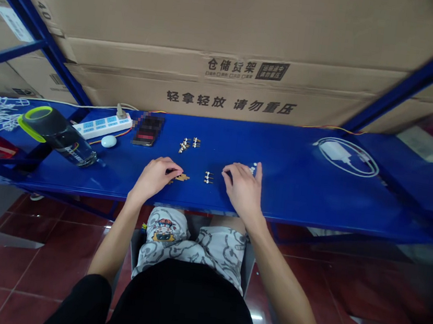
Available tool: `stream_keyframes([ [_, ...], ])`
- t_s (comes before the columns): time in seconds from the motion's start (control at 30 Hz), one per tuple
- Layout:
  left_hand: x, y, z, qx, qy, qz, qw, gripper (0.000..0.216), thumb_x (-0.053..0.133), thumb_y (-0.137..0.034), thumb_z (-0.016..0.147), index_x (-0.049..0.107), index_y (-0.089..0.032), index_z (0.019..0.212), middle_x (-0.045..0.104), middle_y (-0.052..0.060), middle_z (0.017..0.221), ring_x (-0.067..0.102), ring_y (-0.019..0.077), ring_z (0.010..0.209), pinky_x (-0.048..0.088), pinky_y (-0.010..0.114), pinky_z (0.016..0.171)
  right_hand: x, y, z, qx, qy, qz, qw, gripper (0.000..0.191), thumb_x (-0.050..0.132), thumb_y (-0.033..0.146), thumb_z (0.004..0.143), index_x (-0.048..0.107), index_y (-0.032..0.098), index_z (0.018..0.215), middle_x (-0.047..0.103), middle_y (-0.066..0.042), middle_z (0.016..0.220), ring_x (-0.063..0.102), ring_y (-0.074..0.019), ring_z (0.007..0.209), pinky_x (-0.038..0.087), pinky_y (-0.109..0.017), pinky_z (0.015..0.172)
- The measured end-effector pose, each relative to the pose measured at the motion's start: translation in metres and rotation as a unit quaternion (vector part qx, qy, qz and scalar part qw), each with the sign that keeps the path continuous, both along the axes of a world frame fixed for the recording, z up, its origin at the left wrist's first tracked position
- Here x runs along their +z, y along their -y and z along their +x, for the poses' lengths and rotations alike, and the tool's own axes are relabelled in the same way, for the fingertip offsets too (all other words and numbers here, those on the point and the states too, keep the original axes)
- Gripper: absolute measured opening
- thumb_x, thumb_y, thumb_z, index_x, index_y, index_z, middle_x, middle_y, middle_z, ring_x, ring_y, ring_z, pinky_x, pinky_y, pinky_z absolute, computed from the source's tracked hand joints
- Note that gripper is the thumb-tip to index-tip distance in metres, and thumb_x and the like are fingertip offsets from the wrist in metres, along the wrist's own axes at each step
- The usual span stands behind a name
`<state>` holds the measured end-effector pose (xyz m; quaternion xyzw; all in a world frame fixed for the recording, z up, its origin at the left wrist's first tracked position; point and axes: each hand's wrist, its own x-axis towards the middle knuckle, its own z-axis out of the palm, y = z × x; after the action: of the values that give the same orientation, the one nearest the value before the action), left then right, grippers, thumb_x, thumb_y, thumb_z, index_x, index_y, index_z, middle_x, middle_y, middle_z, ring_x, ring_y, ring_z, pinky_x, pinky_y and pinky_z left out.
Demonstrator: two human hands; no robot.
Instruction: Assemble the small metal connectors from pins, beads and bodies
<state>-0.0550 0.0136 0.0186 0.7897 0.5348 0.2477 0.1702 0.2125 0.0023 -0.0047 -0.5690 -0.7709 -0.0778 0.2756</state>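
Presently the left hand (pixel 155 175), fingers curled shut, pinches tiny tan metal parts (pixel 181 177) at its fingertips, judged light, rigid, slippery, best gripped sidewise; the right hand (pixel 242 189) rests curled alongside, contents indiscernible.

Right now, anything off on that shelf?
One thing: the bottle lies tipped on its side at the left end of the blue shelf, close to the power strip. No spill shows.
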Motion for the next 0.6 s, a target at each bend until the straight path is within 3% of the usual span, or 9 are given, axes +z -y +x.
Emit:
stream_keyframes([
  [0.13, 0.003, 0.0, -0.016, 0.009, 0.001, -0.008, 1.0, 0.019, 0.059, -0.029, 0.098, 0.077, -0.029, 0.103, 0.076, 0.001, 0.107, 0.07, 0.0217, 0.099, 0.052, 0.035, 0.088, -0.001, -0.001, 0.001, 0.004, -0.011, 0.003, 1.0, 0.024, 0.043, 0.022, 0.101, 0.067, 0.023, 0.096, 0.076, -0.007, 0.101, 0.067, -0.0252, 0.111, 0.016, -0.059, 0.122],
  [0.3, 0.009, 0.003, -0.041, 0.02, -0.008, -0.035, 0.999, 0.021, 0.061, -0.038, 0.097, 0.078, -0.028, 0.103, 0.075, 0.001, 0.108, 0.07, 0.0209, 0.095, 0.051, 0.032, 0.085, -0.003, -0.003, 0.002, 0.011, -0.03, 0.008, 0.999, 0.023, 0.045, 0.021, 0.1, 0.068, 0.023, 0.095, 0.076, -0.005, 0.094, 0.071, -0.022, 0.095, 0.018, -0.058, 0.122],
  [0.6, 0.004, 0.001, -0.038, 0.015, 0.001, -0.044, 0.999, 0.015, 0.066, -0.034, 0.094, 0.079, -0.029, 0.095, 0.076, 0.001, 0.101, 0.069, 0.0197, 0.088, 0.049, 0.031, 0.08, -0.002, -0.003, 0.003, 0.014, -0.033, 0.012, 0.999, 0.022, 0.048, 0.019, 0.098, 0.069, 0.024, 0.093, 0.076, -0.004, 0.091, 0.07, -0.0224, 0.094, 0.022, -0.056, 0.119],
])
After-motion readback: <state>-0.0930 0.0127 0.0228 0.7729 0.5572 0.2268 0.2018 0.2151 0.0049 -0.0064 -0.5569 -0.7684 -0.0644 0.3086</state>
